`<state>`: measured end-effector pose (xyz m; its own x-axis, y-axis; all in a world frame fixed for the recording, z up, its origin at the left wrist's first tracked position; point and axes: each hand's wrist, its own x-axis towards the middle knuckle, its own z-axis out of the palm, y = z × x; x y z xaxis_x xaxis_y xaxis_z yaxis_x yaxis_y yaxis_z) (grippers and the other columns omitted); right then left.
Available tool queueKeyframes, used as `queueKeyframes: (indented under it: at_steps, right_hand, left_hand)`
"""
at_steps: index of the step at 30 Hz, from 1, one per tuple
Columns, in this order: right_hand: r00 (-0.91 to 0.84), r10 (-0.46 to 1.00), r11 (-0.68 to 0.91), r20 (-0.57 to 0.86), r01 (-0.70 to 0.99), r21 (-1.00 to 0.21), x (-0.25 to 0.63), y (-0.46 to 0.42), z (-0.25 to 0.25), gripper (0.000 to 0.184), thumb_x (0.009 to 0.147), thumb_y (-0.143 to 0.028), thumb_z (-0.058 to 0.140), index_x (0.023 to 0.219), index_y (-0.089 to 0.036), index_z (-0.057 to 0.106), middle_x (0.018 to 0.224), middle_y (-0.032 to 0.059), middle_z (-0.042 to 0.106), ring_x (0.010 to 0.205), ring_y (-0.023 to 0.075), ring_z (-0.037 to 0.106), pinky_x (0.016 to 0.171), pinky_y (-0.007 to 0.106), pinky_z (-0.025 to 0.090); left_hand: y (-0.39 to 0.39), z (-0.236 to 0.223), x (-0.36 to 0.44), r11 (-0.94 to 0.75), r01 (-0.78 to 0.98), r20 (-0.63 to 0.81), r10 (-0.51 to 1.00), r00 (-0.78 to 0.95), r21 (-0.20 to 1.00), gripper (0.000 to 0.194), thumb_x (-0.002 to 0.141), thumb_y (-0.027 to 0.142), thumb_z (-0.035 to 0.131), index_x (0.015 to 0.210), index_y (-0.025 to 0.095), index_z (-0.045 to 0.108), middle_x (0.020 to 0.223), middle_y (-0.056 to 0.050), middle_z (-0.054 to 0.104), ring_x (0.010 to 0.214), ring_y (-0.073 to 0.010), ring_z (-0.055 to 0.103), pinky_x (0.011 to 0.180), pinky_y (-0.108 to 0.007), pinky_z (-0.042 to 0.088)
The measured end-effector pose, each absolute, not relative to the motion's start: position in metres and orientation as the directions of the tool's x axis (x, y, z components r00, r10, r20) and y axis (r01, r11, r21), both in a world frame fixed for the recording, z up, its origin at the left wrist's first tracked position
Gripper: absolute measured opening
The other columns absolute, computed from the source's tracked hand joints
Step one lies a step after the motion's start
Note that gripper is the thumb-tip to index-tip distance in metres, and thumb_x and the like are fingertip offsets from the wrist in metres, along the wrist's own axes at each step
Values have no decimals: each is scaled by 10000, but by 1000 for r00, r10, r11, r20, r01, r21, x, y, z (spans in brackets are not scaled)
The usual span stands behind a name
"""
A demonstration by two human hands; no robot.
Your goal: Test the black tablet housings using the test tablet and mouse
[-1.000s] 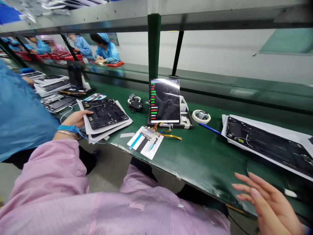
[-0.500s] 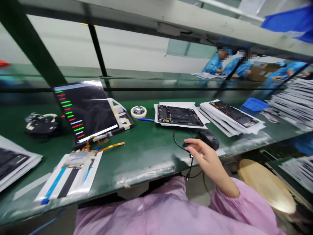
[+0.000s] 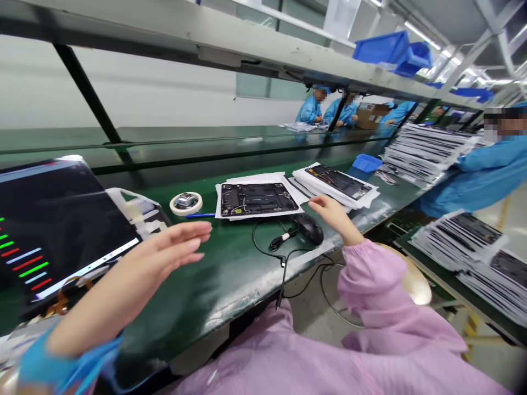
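My right hand (image 3: 331,215), in a pink sleeve, hovers over the bench beside a black mouse (image 3: 308,229). Its fingers are loosely bent with nothing visible in them. Just behind it lies a stack of white sheets (image 3: 362,198) with a black tablet housing (image 3: 341,182) on top. Further left, another black tablet housing (image 3: 259,198) rests on white paper. A black cable (image 3: 284,269) hangs over the bench edge near the mouse's bundled cord (image 3: 282,239). My left hand is out of view. From the lower left reaches another person's hand (image 3: 173,249), blue-sleeved, its fingers stretched out.
At left, a lit screen (image 3: 53,214) with coloured bars leans on the bench. A tape roll (image 3: 186,203) and a blue pen (image 3: 201,216) lie mid-bench. A blue tray (image 3: 367,163) and tall stacks (image 3: 428,151) stand at right. A blue-clad person (image 3: 494,170) is beside them.
The view has swung to the right. My right hand has left the cable and moved past the mouse toward the paper stack. Another person's hand has come in from the left.
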<state>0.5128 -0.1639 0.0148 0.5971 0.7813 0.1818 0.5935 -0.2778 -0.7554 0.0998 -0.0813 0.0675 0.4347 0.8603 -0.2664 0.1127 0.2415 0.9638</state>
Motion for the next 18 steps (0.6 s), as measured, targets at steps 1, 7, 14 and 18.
queueKeyframes:
  at_steps: [1, 7, 14, 18]
  right_hand:
    - [609, 780, -294, 144, 560, -774, 519, -157, 11, 39, 848, -177, 628, 854, -143, 611, 880, 90, 667, 827, 212, 620, 688, 290, 507]
    - [628, 778, -356, -28, 404, -842, 526, -126, -9, 114, 852, -119, 632, 789, -154, 544, 623, 14, 595, 549, 135, 569, 457, 204, 399]
    - [611, 784, -324, -110, 252, -912, 527, -123, -11, 109, 826, -129, 646, 847, -149, 541, 523, -55, 478, 435, 81, 422, 409, 182, 295]
    - [543, 819, -332, -185, 186, -925, 532, -122, -8, 248, 845, -202, 653, 665, -165, 487, 473, -56, 403, 397, 60, 335, 378, 172, 226]
  left_hand:
    - [-68, 64, 120, 237, 73, -244, 857, 454, 969, 383, 548, 308, 808, 924, 272, 744, 1236, -58, 654, 1219, -314, 552, 886, -359, 560]
    - [0, 6, 185, 286, 121, -307, 922, 236, 951, 293, 701, 158, 698, 988, 156, 642, 1287, -114, 599, 1184, -250, 555, 714, -262, 509]
    - [21, -9, 202, 284, 206, -334, 902, 274, 936, 193, 757, 237, 685, 909, 121, 659, 851, -48, 674, 664, -132, 600, 495, -209, 409]
    - [30, -10, 206, 294, 230, -352, 894, 277, 928, 236, 636, 247, 811, 759, 120, 655, 652, -2, 616, 554, -111, 551, 461, -195, 381]
